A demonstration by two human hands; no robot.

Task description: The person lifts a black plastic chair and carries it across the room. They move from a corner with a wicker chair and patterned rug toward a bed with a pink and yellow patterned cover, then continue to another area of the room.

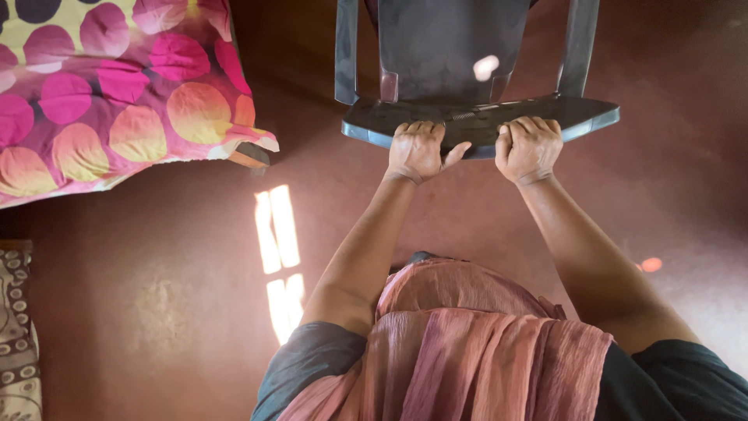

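Nearest to the camera is the person's own body: a pink draped cloth [467, 351] falls over the chest, and under it there is a dark grey garment [312, 362] with short sleeves, so both forearms are bare. From here two arms stretch forward and down. The left hand [417, 150] is closed over the near edge of a dark plastic chair [467, 117], with the fingers curled on top of the edge and the thumb pointing to the side along it. The right hand [528, 148] is closed on the same edge, just beside the left one, with its knuckles up. The two hands sit near the middle of the edge and a little apart from each other, which I judge gives an even hold on both sides, so that the chair does not tip or turn. The chair is in front of the person, in the upper middle of the view, over the reddish-brown floor [156, 312]. I count one chair and two hands on it; two upright bars of its frame are visible further up. On the floor there are some bright patches of sunlight [279, 257]. Further to the left I see one bed with a sheet of pink and yellow dots [109, 93], and one patterned cloth [15, 335] at the left border.
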